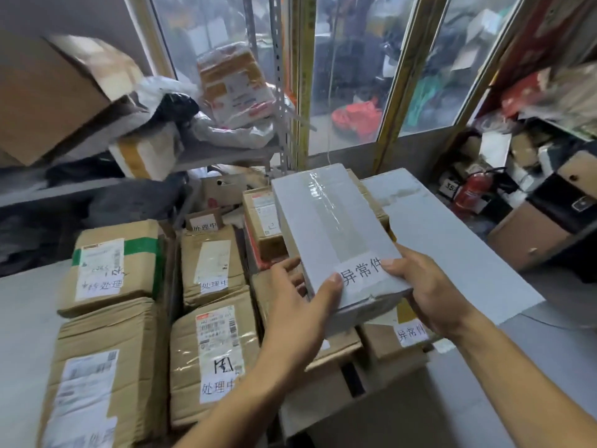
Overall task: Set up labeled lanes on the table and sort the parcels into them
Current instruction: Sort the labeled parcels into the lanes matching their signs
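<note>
Item held: white box (336,240), long axis running away from you toward the window, near end bearing a paper label (360,275) reading 异常件. Your left hand (300,305) grips its near left corner, thumb on top; your right hand (423,286) grips the near right corner. It sits above brown parcels, one tagged 异常件 (412,334). Left of it: two columns of cardboard parcels, two labelled 处理中 (219,388). Right: a flat white board (452,240), then bare grey table (549,367).

White box (329,234), black-on-white label (360,273); brown parcel (113,266), green tape (140,247); red extinguisher (470,192)
</note>
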`<state>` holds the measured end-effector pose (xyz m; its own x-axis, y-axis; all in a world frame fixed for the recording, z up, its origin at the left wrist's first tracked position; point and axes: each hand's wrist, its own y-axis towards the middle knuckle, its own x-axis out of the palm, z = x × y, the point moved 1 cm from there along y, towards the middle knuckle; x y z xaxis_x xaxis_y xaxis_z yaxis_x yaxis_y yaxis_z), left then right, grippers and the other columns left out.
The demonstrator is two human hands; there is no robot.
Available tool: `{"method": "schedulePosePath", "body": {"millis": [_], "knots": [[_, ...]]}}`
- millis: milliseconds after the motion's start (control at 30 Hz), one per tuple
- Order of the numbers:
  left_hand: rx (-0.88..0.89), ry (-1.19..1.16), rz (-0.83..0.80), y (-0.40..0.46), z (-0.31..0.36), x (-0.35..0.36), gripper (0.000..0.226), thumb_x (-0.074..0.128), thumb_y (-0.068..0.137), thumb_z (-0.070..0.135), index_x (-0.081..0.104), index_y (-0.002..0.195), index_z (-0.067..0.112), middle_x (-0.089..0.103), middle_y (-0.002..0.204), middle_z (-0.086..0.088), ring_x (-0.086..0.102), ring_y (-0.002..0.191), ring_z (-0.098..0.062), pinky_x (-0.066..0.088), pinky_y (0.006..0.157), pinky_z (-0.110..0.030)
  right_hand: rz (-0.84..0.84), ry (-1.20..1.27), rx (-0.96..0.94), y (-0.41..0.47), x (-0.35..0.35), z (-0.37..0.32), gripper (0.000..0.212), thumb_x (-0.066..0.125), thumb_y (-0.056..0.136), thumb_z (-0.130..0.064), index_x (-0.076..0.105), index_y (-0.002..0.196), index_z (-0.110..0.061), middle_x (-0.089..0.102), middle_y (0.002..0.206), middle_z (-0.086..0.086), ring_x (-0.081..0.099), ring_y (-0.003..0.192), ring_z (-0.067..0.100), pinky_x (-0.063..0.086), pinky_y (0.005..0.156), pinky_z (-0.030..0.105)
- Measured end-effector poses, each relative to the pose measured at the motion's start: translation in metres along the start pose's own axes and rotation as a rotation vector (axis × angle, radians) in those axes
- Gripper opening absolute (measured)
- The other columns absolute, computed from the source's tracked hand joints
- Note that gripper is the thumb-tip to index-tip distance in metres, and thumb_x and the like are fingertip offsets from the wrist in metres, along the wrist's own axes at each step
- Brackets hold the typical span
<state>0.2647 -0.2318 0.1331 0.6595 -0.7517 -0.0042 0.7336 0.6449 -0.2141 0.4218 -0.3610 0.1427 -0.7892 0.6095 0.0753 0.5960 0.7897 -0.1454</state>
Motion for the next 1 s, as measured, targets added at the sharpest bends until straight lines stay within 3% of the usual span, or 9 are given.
{"method": "schedulePosePath", "body": {"millis": [133,233,333,433,567,700,867,1000], "knots": [[-0.017,-0.009,-0.052,-0.010,-0.008,0.035,0.074,0.075,0.079,0.054,0.030,0.138,0.048,0.059,0.106,0.033,0.054,0.093,0.025,0.045,0.062,0.001,0.019,-0.015,0.018,-0.015,-0.038,0.011,0.040,0.060,0.082,-0.034,0.071,0.116,-0.016,0.071,0.116,0.016,0.067,0.108,0.035,0.052,0.092,0.045],[-0.035,0.006,-0.094,-0.019,-0.015,0.055,0.072,0.073,0.070,0.060,0.036,0.131,0.052,0.059,0.110,0.040,0.055,0.102,0.021,0.052,0.077,-0.009,0.004,-0.026,0.061,-0.026,-0.063,0.024,0.043,0.061,0.083,-0.037,0.069,0.119,-0.016,0.070,0.116,0.019,0.065,0.109,0.041,0.047,0.099,0.061],[-0.063,0.055,-0.115,-0.024,-0.022,0.072,0.078,0.070,0.071,0.060,0.034,0.138,0.044,0.057,0.129,0.024,0.054,0.114,0.012,0.050,0.100,-0.029,0.010,-0.056,0.091,-0.033,-0.085,0.038,0.043,0.061,0.084,-0.039,0.069,0.119,-0.016,0.070,0.116,0.019,0.065,0.109,0.042,0.042,0.098,0.070],[-0.067,0.103,-0.130,-0.020,-0.030,0.085,0.077,0.068,0.073,0.056,0.035,0.140,0.037,0.054,0.135,0.018,0.051,0.116,0.013,0.046,0.103,-0.028,0.012,-0.069,0.106,-0.036,-0.101,0.053,0.044,0.060,0.085,-0.037,0.067,0.122,-0.016,0.069,0.117,0.020,0.062,0.110,0.047,0.038,0.097,0.075],[-0.093,0.162,-0.129,-0.005,-0.040,0.099,0.070,0.070,0.076,0.052,0.035,0.136,0.041,0.053,0.135,0.013,0.052,0.118,0.002,0.046,0.106,-0.038,0.039,-0.037,0.148,-0.031,-0.113,0.066,0.043,0.061,0.083,-0.036,0.068,0.122,-0.021,0.069,0.120,0.016,0.063,0.113,0.040,0.046,0.101,0.060],[-0.117,0.187,-0.105,0.010,-0.046,0.110,0.083,0.070,0.070,0.054,0.033,0.142,0.037,0.055,0.134,0.008,0.054,0.122,-0.012,0.045,0.106,-0.043,0.068,0.021,0.181,-0.022,-0.121,0.074,0.034,0.057,0.086,-0.022,0.070,0.117,-0.017,0.069,0.120,0.017,0.064,0.114,0.037,0.055,0.092,0.039],[-0.129,0.188,-0.089,0.017,-0.051,0.120,0.085,0.077,0.078,0.043,0.026,0.146,0.031,0.049,0.136,0.001,0.050,0.123,-0.013,0.044,0.108,-0.043,0.095,-0.005,0.218,-0.015,-0.131,0.075,0.039,0.055,0.086,-0.021,0.065,0.123,-0.011,0.069,0.120,0.019,0.062,0.115,0.041,0.049,0.100,0.052],[-0.138,0.200,-0.067,0.018,-0.055,0.123,0.085,0.077,0.082,0.042,0.023,0.147,0.034,0.045,0.139,0.002,0.051,0.122,-0.010,0.045,0.108,-0.042,0.067,-0.026,0.237,-0.016,-0.133,0.074,0.044,0.054,0.086,-0.023,0.060,0.128,-0.014,0.068,0.121,0.017,0.063,0.114,0.038,0.050,0.100,0.051]]}}
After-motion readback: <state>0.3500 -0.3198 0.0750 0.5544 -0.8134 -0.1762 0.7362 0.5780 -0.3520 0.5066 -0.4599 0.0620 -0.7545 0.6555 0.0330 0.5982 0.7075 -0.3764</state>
